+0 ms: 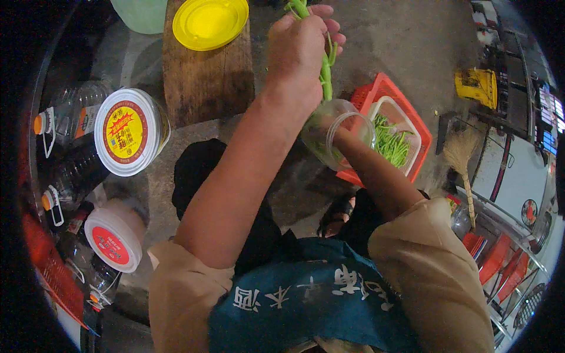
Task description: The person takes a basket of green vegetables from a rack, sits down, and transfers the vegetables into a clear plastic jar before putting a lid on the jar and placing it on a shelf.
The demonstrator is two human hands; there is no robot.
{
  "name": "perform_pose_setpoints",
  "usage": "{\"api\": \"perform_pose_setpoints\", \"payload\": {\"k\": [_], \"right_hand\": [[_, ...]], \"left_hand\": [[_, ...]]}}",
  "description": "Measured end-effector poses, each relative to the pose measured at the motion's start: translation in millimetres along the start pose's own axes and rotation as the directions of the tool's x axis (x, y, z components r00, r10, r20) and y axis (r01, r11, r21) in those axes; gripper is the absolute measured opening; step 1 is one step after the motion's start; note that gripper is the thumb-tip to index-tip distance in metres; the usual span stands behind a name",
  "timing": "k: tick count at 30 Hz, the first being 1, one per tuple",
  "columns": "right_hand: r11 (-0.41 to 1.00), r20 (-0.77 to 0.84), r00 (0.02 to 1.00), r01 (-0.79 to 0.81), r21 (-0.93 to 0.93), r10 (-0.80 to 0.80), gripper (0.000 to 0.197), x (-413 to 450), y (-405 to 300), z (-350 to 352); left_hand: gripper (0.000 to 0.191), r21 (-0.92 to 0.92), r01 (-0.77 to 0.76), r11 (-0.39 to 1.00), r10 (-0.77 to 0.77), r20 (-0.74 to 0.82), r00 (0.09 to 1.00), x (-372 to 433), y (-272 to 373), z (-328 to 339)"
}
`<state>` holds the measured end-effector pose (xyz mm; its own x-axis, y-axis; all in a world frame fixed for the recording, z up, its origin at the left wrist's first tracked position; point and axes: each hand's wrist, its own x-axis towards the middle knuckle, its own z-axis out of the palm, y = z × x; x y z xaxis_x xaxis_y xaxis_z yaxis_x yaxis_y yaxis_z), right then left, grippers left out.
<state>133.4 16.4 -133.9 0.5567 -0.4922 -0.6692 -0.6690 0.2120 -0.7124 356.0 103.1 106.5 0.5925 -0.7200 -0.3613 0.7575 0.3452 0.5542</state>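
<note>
My left hand [300, 48] grips a few thick green vegetable stalks [325, 81], which run down past the palm toward a clear plastic jar [342, 110]. The jar lies tilted, its round mouth facing me. My right forearm passes through that mouth, so my right hand [324, 125] shows only faintly through the cloudy wall. Whether its fingers hold anything cannot be made out. Some green shows inside the jar too. Just right of it, cut green stems [390, 141] fill a white plastic colander [412, 128] set in a red plastic basket [424, 132].
A wooden bench [207, 84] bears a yellow plastic lid [211, 22]. To my left stand a white lidded tub [132, 132], a smaller red-labelled tub [114, 238] and several large bottles [73, 176]. On the right are a straw broom [459, 154] and a yellow container [476, 88].
</note>
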Motion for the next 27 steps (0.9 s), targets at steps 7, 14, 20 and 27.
{"api": "perform_pose_setpoints", "payload": {"k": [7,14,20,27], "right_hand": [[0.603,-0.09,0.995,-0.05,-0.796,-0.037,0.022,25.0,22.5,19.2],[-0.091,0.194,0.937,0.229,-0.969,0.291,0.032,-48.0,-117.9,39.0],[0.108,0.302,0.951,0.295,-0.95,0.065,0.034,-50.4,-108.6,8.0],[0.96,0.121,0.993,0.043,-0.278,-0.009,0.035,-74.4,-110.5,-14.6]], "left_hand": [[0.028,-0.002,0.002,1.0,-0.002,0.011,1.0,-5.2,0.3,-2.0],[0.027,0.121,-0.045,0.992,0.049,-0.031,0.998,-17.3,6.5,-7.0],[0.029,0.044,0.038,0.998,-0.04,0.039,0.998,0.0,5.4,-20.6],[0.031,0.056,0.077,0.995,-0.083,0.104,0.991,2.3,1.6,-22.1]]}}
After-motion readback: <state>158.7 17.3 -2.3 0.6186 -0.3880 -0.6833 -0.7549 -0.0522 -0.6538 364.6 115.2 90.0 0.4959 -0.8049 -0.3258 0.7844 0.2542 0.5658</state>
